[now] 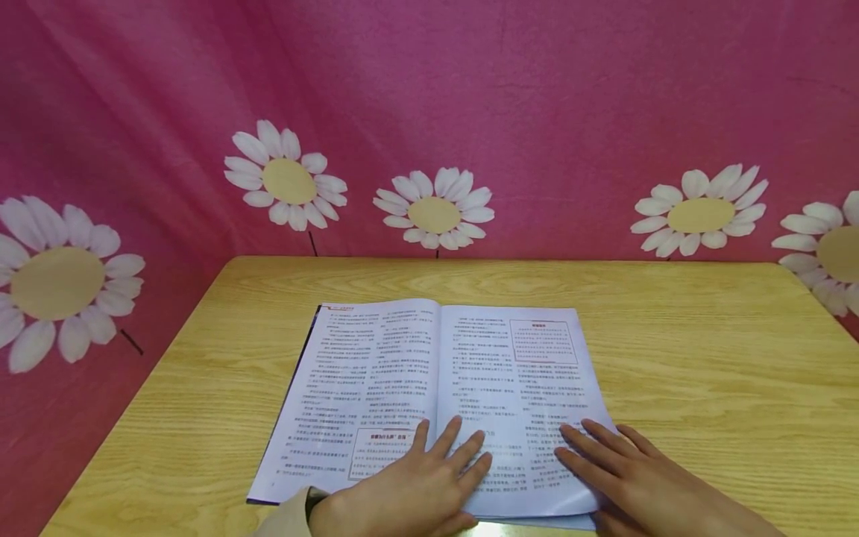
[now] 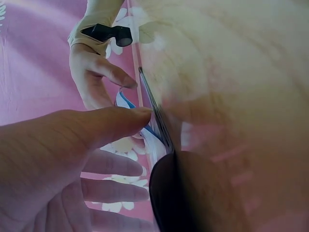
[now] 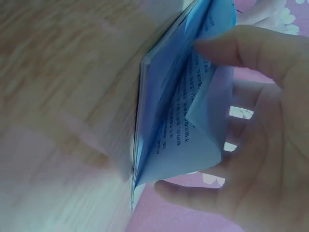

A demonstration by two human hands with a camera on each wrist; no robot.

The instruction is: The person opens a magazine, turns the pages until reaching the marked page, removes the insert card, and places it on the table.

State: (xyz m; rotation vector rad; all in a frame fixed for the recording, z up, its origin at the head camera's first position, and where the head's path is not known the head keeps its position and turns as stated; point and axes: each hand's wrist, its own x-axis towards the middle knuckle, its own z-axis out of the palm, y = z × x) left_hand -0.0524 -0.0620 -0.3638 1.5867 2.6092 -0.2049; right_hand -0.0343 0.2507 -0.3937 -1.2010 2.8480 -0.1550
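An open magazine (image 1: 403, 358) with printed text lies on the wooden table in the head view. My left hand (image 1: 419, 485) rests palm down with straight, spread fingers near the spine, at the near edge. In the left wrist view, the left thumb (image 2: 111, 123) lies at the magazine's edge. My right hand (image 1: 637, 477) is at the near right corner, its fingers over the right page. In the right wrist view, a loose page (image 3: 193, 130) bows up from the pages below, between the right thumb (image 3: 241, 48) and the fingers behind it.
The wooden table (image 1: 201, 388) extends around the magazine on both sides and behind it. A pink cloth (image 1: 537, 97) with large white daisies hangs beyond the table's far edge. A dark wrist device (image 2: 108, 34) shows on the right wrist in the left wrist view.
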